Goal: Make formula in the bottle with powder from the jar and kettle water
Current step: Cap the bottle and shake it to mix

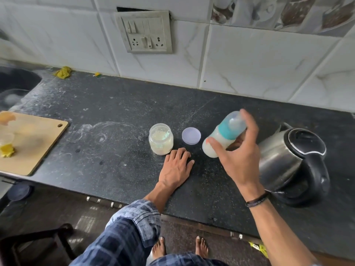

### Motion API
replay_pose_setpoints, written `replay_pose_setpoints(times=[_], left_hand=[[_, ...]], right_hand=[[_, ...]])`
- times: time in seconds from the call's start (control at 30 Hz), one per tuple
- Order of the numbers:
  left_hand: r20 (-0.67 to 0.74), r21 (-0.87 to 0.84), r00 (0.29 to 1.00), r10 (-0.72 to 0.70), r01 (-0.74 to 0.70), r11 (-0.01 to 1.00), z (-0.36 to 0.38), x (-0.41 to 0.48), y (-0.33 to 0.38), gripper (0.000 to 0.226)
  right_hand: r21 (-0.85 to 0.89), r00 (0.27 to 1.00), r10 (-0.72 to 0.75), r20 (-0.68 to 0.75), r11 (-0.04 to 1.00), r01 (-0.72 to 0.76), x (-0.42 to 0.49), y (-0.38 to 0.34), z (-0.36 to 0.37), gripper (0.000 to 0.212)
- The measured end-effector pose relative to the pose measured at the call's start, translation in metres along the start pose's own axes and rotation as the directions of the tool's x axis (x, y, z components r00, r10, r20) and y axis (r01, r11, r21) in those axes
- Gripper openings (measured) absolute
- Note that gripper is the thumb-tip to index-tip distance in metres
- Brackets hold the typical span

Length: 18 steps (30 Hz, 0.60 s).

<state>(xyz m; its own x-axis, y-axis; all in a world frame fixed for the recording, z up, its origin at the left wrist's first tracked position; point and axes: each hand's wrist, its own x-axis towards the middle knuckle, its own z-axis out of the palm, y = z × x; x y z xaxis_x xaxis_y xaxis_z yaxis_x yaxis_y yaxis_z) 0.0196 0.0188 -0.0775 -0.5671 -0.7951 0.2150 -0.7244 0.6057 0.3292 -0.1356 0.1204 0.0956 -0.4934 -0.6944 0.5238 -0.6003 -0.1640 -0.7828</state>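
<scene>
Bottle point(223, 134): tilted off the counter, right hand point(238, 150) clasped round it, collar on, milky fill; blurred, perhaps mid-shake. Left hand point(177, 166): flat on the counter, fingers straight, holding nothing. Jar point(161, 139): open, just beyond left fingertips. Lid point(191, 135): between the hands. Kettle point(292, 162): right of right hand. I judge powder and water done; mixing left.

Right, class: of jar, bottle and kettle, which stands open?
The jar: its lilac lid lies beside it on the counter, while the bottle is capped and the kettle closed.
</scene>
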Motion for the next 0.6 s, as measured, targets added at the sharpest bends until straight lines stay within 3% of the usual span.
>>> replay_pose_setpoints(times=[0.13, 0.27, 0.3, 0.37, 0.43, 0.47, 0.53, 0.57, 0.6], left_hand=[[0.016, 0.005, 1.0, -0.008, 0.008, 1.0, -0.002, 0.002, 0.0, 0.032], [0.008, -0.005, 1.0, -0.003, 0.003, 1.0, -0.001, 0.0, 0.0, 0.032], [0.005, -0.004, 1.0, 0.001, -0.001, 1.0, -0.001, 0.0, 0.0, 0.032], [-0.001, 0.006, 1.0, -0.005, 0.005, 1.0, -0.001, 0.001, 0.0, 0.031], [0.007, 0.006, 1.0, -0.009, 0.009, 1.0, -0.002, 0.002, 0.0, 0.031], [0.012, 0.005, 1.0, -0.009, 0.009, 1.0, -0.002, 0.001, 0.0, 0.031], [0.002, -0.007, 1.0, -0.004, 0.004, 1.0, -0.004, 0.0, 0.001, 0.031], [-0.001, -0.018, 1.0, -0.001, 0.001, 1.0, -0.004, 0.0, 0.001, 0.031], [0.004, -0.022, 1.0, -0.002, 0.003, 1.0, -0.004, 0.0, 0.002, 0.031]], right_hand=[[0.025, 0.974, -0.172, -0.145, 0.984, 0.178, -0.006, 0.001, 0.003, 0.1], [-0.065, 0.997, -0.031, 0.064, 0.997, 0.035, -0.01, 0.002, 0.003, 0.098], [-0.012, 0.998, -0.057, 0.019, 0.998, 0.058, -0.008, -0.002, -0.002, 0.099], [0.047, 0.955, -0.243, -0.17, 0.966, 0.254, 0.0, -0.007, -0.012, 0.102], [-0.036, 0.886, -0.392, -0.249, 0.918, 0.396, 0.008, -0.005, -0.014, 0.103], [-0.053, 0.905, -0.362, -0.224, 0.931, 0.36, 0.01, -0.003, -0.012, 0.104], [-0.008, 0.993, -0.113, -0.026, 0.994, 0.113, 0.007, -0.003, -0.005, 0.102], [-0.003, 0.999, -0.04, 0.032, 0.999, 0.04, 0.004, -0.001, -0.004, 0.099], [0.03, 0.998, -0.058, 0.002, 0.998, 0.058, 0.001, -0.001, -0.005, 0.098]])
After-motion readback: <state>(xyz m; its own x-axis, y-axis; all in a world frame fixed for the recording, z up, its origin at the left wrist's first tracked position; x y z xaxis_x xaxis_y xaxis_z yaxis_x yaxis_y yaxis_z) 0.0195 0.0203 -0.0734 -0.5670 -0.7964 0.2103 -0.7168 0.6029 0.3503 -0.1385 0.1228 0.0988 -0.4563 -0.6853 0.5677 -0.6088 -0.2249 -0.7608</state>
